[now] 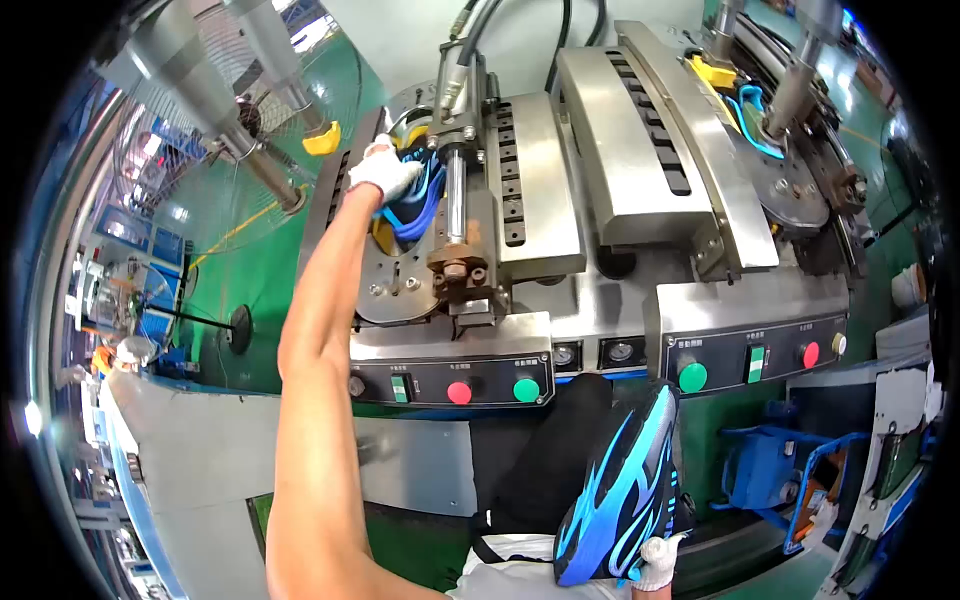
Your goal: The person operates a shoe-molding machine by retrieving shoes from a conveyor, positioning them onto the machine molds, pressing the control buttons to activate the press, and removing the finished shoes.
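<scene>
My left hand (383, 170), in a white glove, reaches into the left machine station. It is closed on the side of a black and blue shoe (415, 205) seated there under the metal clamp; its fingertips are partly hidden. My right hand (658, 562), also gloved, is low at the right. It grips one end of another shoe (622, 490), black with blue flame-like shapes, held upright in front of my lap. A polished piston rod (456, 195) stands just right of the clamped shoe.
Control panels with green buttons (526, 390) and red buttons (459, 393) run along the machine front. At the right station, another blue-edged piece (752, 120) sits by a post. A fan guard (240, 110) stands at left. A blue cart (770, 470) is at lower right.
</scene>
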Demonstrator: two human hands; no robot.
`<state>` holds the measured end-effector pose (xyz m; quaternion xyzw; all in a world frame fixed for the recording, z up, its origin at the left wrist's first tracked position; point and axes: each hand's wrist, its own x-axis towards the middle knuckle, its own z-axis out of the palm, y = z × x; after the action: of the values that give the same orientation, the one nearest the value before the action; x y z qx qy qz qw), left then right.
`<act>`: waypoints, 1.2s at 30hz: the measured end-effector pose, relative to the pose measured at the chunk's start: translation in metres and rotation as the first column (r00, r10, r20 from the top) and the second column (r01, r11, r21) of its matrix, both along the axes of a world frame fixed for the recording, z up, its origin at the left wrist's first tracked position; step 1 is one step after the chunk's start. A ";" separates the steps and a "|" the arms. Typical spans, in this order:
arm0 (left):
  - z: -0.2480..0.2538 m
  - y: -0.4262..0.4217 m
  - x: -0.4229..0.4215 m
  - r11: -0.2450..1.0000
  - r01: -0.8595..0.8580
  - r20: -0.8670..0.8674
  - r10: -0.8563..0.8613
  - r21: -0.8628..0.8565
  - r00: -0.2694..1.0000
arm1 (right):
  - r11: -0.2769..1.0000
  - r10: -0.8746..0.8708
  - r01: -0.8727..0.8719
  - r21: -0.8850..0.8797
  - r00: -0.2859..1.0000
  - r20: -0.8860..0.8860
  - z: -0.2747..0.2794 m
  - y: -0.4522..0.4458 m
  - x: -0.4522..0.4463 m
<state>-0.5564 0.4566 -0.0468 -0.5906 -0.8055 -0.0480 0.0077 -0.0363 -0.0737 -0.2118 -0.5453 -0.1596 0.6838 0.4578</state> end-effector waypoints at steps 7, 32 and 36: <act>0.096 -0.129 -0.017 0.937 0.028 0.136 -0.080 0.349 0.988 | 0.999 0.037 -0.039 0.020 0.998 0.057 0.014 0.032 -0.017; -0.195 -0.632 -0.029 0.951 -0.289 0.507 0.199 0.105 0.839 | 0.710 0.050 -0.690 0.144 0.253 0.966 0.106 0.587 -0.479; -0.196 -0.625 -0.022 0.944 -0.318 0.561 0.218 0.086 0.798 | 0.730 0.058 -0.681 -0.065 -0.033 0.998 0.103 0.579 -0.474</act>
<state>-0.5785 -0.1685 -0.2428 -0.4289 -0.8423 -0.2830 -0.1625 -0.5099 0.5055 -0.1084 -0.6557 -0.7220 0.1787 0.1297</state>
